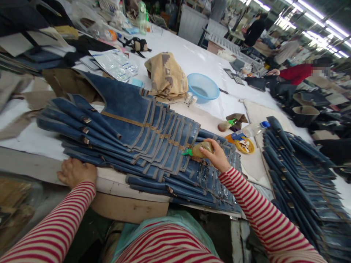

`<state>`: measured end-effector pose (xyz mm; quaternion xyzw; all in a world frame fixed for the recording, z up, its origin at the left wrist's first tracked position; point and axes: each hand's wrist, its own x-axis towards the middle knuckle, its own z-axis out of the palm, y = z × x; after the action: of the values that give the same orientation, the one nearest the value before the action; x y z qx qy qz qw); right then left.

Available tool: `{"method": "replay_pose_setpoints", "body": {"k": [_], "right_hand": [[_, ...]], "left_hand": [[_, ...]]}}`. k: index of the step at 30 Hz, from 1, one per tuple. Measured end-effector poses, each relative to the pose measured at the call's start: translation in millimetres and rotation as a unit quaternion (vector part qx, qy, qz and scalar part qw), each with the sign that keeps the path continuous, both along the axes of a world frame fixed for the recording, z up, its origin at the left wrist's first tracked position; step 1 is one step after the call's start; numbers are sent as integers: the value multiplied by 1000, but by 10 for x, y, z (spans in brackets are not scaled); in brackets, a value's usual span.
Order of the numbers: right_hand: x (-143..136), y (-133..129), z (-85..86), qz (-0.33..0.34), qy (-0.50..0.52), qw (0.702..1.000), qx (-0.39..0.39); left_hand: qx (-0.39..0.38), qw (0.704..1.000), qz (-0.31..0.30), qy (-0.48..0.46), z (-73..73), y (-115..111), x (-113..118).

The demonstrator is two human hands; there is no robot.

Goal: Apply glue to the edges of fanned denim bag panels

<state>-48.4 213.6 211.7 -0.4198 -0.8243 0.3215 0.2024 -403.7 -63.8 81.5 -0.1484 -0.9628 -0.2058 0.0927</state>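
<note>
1. A squeeze bottle (pixel 202 150) of cloudy, yellowish-brown liquid is held tilted over the middle of the table's near edge, its green nozzle (pixel 187 152) pointing left, at or just above the blue panels; contact cannot be told.
2. The right hand (pixel 216 155) is closed around that bottle, thumb on its side.
3. The blue panels (pixel 126 98), with grey edges, lie overlapped in stepped rows along the table's near edge. Right of the nozzle, many edge strips shine as if wet; most to its left look dull. Judging by that shine, the work seems partway along, with the left-hand edges remaining.
4. The left hand (pixel 78 173), fingers loosely curled, rests at the table's near edge, towards the left, against the lowest panels. Whether it pinches anything cannot be told.
5. Right of the panels are a second squeeze bottle (pixel 225 125), a clear plastic bottle (pixel 249 130) with a blue cap, and a yellow dish (pixel 240 147) of scraps.
6. Towards the right edge of the white table (pixel 189 54) lies another panel stack (pixel 290 164).
7. Towards the far edge sit a camouflage cloth bundle (pixel 166 75) and a light-blue basin (pixel 203 95).
8. Beyond, a person in red sleeves (pixel 297 71) leans over dark pieces.
</note>
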Motion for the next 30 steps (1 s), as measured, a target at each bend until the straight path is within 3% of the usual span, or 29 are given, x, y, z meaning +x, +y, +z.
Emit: {"method": "replay_pose_setpoints", "body": {"k": [5, 19, 30], "right_hand": [[-1, -11, -7, -17, 5, 1000, 0], [94, -306, 75, 18, 11, 991, -135], [134, -438, 162, 61, 6, 994, -90]], "left_hand": [[-14, 1000, 1, -11, 6, -1, -9], [-16, 1000, -9, -5, 2, -8, 1], [-23, 1000, -10, -6, 6, 4, 9]]}}
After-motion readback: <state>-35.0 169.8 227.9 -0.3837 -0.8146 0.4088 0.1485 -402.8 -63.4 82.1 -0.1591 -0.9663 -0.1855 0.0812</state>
